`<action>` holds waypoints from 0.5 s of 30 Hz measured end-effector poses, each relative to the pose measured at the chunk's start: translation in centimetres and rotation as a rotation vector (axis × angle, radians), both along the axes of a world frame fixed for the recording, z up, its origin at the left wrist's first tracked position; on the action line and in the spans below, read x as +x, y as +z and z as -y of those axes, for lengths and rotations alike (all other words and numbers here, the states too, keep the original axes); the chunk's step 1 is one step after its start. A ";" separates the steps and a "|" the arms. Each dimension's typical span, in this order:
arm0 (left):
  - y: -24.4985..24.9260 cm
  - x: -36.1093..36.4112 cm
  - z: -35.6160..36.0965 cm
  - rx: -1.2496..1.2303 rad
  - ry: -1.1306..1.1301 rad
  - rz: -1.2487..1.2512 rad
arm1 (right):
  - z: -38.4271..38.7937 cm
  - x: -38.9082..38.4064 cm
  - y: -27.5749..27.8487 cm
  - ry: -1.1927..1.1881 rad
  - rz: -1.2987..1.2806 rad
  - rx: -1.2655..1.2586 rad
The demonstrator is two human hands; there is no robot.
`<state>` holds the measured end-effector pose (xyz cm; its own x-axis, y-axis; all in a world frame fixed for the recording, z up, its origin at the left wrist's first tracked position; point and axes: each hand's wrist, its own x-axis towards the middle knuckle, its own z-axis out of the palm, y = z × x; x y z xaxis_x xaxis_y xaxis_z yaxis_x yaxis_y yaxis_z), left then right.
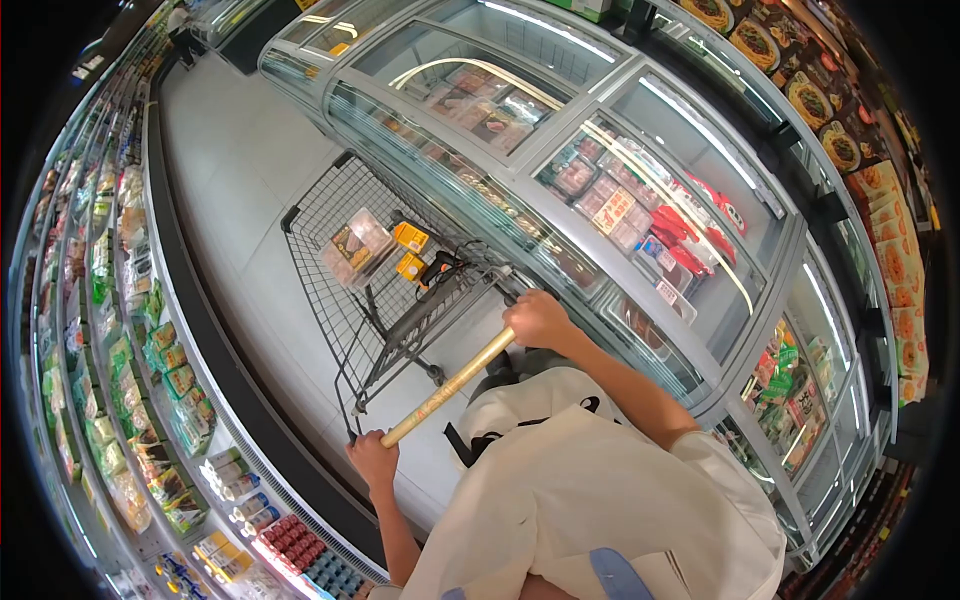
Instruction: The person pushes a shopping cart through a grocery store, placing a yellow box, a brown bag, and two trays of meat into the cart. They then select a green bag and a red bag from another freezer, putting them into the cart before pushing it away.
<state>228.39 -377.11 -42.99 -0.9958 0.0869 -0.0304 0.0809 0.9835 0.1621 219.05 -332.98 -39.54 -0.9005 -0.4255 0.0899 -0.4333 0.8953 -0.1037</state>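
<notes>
A wire shopping cart (325, 215) stands in front of me, with a yellow handle bar (450, 385) across its near side. My left hand (374, 460) is closed round the left end of the bar. Round the right end, close to the freezer, my right hand (538, 320) is wrapped. Inside the cart lie clear plastic food packs (358, 245), two small orange boxes (411, 237) one beside the other, and a black item (438, 270) too small to make out.
Glass-topped freezers (560, 190) with packed meat run along the right, close to the cart. Refrigerated shelves (170, 370) of packaged goods line the left. Grey floor (220, 150) stretches ahead between them. A person (182, 35) stands at the far end.
</notes>
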 end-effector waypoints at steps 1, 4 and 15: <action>0.2 0.0 0.2 -0.002 0.003 0.001 | 0.3 0.0 0.1 0.009 -0.007 -0.002; 0.5 -1.5 -0.2 -0.007 0.020 -0.013 | 0.0 -1.4 0.4 0.028 0.006 -0.007; 1.6 -7.8 3.9 0.035 0.031 -0.060 | 4.5 -7.1 2.9 0.026 0.048 0.078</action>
